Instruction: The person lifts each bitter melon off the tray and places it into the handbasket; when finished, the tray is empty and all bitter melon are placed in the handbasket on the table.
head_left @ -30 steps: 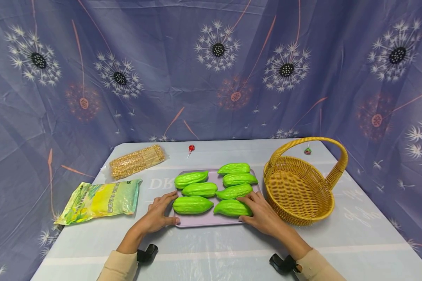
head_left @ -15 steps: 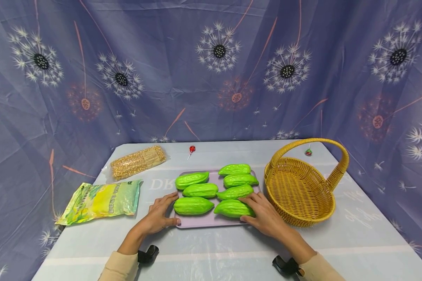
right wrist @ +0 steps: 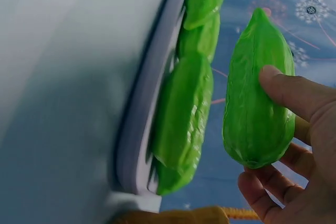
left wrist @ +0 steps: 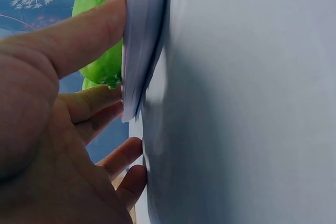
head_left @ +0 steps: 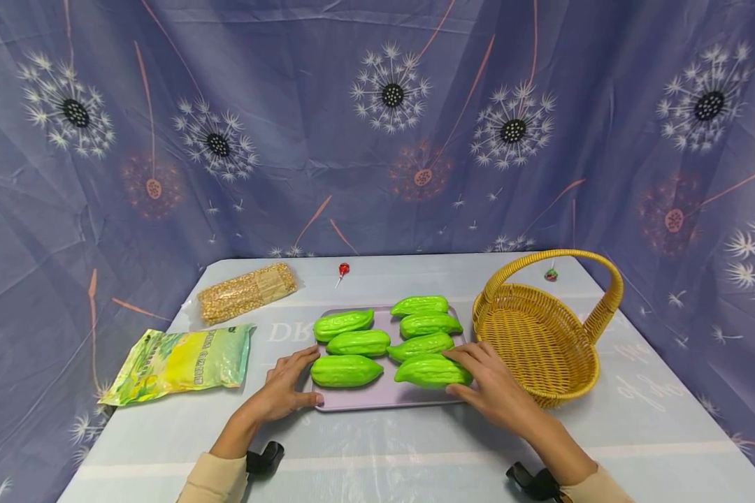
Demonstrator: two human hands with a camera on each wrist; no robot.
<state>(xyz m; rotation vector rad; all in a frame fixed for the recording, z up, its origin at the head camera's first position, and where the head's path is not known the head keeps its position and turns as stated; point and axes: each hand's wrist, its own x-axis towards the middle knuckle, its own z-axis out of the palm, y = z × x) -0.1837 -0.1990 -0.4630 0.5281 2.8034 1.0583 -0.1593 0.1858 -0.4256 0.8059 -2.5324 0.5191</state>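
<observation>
Fingers [right wrist: 274, 181] round gourd [right wrist: 254, 103], six in tray [head_left: 368, 399].

A creased blue-purple curtain [head_left: 302, 126], printed with white dandelions [head_left: 393, 95] and fainter reddish ones [head_left: 423, 177], hangs behind the table [head_left: 377, 485] and along both sides. Pale stripes [head_left: 352, 459] and lettering [head_left: 651, 395] mark its light grey top.

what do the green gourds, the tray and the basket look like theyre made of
Green gourds: probably moulded plastic or foam, glossy; bright, even green with shiny highlights.
Tray: likely smooth plastic, from its uniform lilac colour and rounded corners.
Basket: wicker-like weave, slight sheen; strands show, natural or plastic unclear.
</observation>
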